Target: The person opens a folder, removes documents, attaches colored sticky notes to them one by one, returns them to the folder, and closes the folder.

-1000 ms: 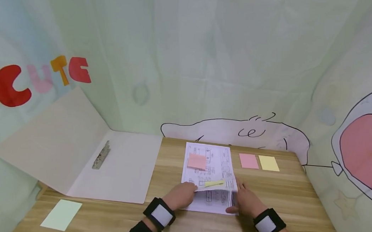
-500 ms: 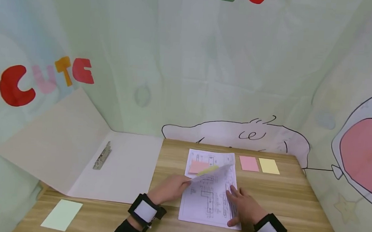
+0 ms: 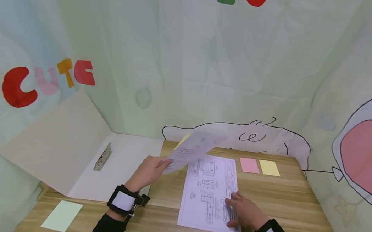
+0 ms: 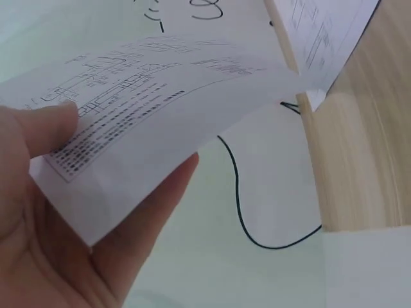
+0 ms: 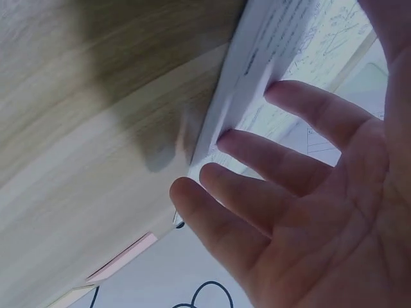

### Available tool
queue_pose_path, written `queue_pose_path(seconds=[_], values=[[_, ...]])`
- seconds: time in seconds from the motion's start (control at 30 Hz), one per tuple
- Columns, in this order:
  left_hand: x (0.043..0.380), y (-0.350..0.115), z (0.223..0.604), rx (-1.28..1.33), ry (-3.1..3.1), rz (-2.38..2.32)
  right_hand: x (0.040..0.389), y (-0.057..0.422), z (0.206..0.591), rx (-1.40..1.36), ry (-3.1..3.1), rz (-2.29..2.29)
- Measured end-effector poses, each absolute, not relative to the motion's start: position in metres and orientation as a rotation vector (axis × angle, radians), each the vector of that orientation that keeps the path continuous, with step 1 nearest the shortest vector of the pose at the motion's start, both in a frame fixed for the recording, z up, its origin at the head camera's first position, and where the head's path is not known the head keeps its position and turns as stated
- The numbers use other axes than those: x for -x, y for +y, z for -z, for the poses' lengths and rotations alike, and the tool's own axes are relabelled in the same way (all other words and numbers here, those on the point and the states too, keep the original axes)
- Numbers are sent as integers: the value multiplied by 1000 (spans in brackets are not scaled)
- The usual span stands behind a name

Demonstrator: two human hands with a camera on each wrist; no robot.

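Note:
In the head view my left hand (image 3: 145, 174) pinches a printed drawing sheet (image 3: 191, 152) by its near corner and holds it raised and tilted. The left wrist view has the thumb on the sheet's printed face (image 4: 154, 135) and fingers beneath. A bit of yellow sticky note (image 3: 182, 140) shows past the sheet's left edge. Below lies a stack of drawing sheets (image 3: 204, 206) on the wooden table. My right hand (image 3: 247, 210) rests at the stack's right edge; in the right wrist view its spread fingertips touch the paper edge (image 5: 257, 58).
An open cardboard folder (image 3: 121, 172) with a metal clip (image 3: 102, 157) lies at the left. A pale green paper (image 3: 61, 216) is at the front left. Pink (image 3: 249, 165) and yellow (image 3: 269, 168) sticky notes lie at the back right. A printed curtain (image 3: 189, 66) stands behind.
My left hand has lifted the top sheet off the stack and carried it up and left. The pink note on it has gone out of sight. My right hand stays by the stack.

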State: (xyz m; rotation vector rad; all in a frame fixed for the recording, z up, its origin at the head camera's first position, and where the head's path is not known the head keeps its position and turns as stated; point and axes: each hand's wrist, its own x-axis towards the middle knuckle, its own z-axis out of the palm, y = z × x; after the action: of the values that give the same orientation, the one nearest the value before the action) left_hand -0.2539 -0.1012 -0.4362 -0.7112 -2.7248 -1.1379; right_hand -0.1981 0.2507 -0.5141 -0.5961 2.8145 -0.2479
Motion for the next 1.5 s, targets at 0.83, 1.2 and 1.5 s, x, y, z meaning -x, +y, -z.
queue_pose_path(seconds=[0.83,1.2,1.5], values=[[289,-152,438,386,-2832,1275,193,248,512,618,2831,358],[304,-167,452,222,-2863,1480,187,250,514,637,2740,420],[306,-174,464,-2,-2867,1537,186,251,520,703,2792,363]])
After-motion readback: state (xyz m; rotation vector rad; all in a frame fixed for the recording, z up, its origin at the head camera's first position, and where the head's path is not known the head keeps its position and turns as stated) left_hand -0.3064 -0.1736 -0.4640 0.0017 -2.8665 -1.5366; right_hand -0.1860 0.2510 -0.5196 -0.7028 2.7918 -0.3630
